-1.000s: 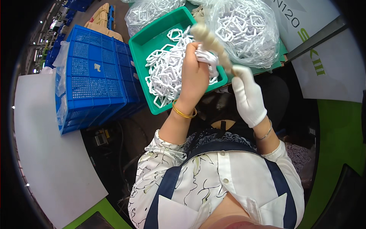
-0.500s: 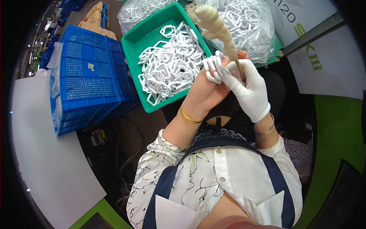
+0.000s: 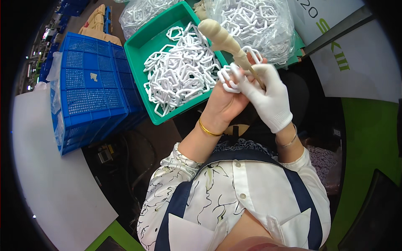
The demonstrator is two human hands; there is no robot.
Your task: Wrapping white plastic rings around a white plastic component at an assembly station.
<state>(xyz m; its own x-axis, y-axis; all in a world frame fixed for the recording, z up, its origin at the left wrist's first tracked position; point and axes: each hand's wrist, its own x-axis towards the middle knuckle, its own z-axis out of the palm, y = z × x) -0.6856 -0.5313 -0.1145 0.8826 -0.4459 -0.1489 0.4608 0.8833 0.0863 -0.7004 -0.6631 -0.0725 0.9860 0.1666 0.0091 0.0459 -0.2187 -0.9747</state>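
**Rings in hand, a full tray yet to go**

The bare left hand [image 3: 226, 102] is closed around a small cluster of white plastic rings [image 3: 229, 78], just right of the green tray [image 3: 144, 79]. The gloved right hand [image 3: 268, 98] is wrapped around a cream stick tool [image 3: 224, 39] that slants up over the tray's corner. Judging by the heaped loose rings [image 3: 180, 77] in the tray, most work remains. Each ring looks thin, angular and glossy.

Smooth white plastic rings [image 3: 180, 75] fill a glossy green plastic tray [image 3: 142, 50]; the right hand [image 3: 268, 98] wears matt white cloth.
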